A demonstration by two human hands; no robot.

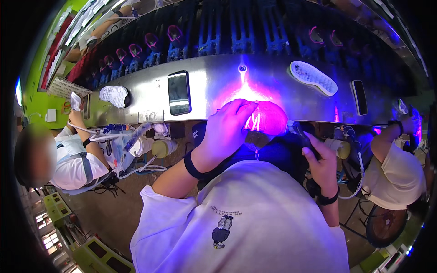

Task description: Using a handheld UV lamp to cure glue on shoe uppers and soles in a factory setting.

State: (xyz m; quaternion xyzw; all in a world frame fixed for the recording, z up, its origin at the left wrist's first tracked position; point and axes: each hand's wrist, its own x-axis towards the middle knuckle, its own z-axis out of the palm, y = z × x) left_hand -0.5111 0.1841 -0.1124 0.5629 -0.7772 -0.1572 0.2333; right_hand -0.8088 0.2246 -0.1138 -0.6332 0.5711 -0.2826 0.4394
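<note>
Under violet light, a pink-red shoe upper with pale laces lies at the table's near edge. My left hand is closed on its left end, fingers over the top beside the laces. My right hand grips a dark-handled tool. The tool's tip meets the rounded right end of the shoe, or sits very close to it; its exact kind is not clear. My fingers hide part of the shoe's left end.
On the metal table lie a phone, a white sole, another pale sole and a second phone. A small bright lamp shines behind the shoe. Blue racks line the back. People sit left and right.
</note>
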